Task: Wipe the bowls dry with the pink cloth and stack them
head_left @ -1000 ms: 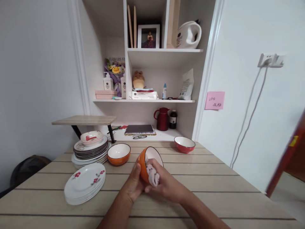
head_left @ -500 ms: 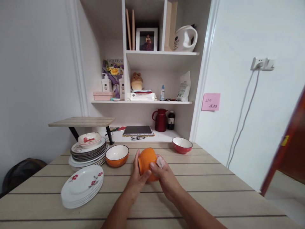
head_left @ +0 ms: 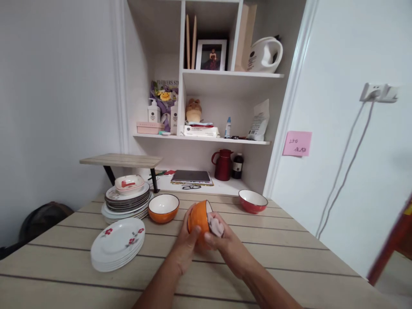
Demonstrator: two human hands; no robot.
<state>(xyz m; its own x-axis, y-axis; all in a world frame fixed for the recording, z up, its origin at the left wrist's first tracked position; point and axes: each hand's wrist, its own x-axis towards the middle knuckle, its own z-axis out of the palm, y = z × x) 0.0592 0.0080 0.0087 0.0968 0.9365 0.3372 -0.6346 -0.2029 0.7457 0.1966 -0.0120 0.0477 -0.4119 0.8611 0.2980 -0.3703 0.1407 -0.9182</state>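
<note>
An orange bowl [head_left: 198,218] with a white inside is held tilted on its side above the table, its opening facing right. My left hand [head_left: 186,240] is closed around its base and lower side. Bunched at the bowl's rim is a pale greyish-pink cloth [head_left: 216,226], gripped by my right hand [head_left: 227,238], whose thumb lies near the bowl's outer wall. Part of the right fingers is hidden behind the cloth and rim. Left of my hands, a second orange bowl [head_left: 163,208] stands upright on the slatted table [head_left: 257,266].
A red bowl [head_left: 252,201] stands at the back right. On the left are a stack of white flowered plates [head_left: 117,244] and a taller plate stack [head_left: 127,204] topped by a small dish [head_left: 129,184]. Behind lie glasses [head_left: 191,187], a laptop [head_left: 191,176] and a red jug [head_left: 222,165].
The bowl has turned so its white inside shows toward the right, and more of the cloth is visible at its rim. The whole view has shifted, with things appearing further right.
</note>
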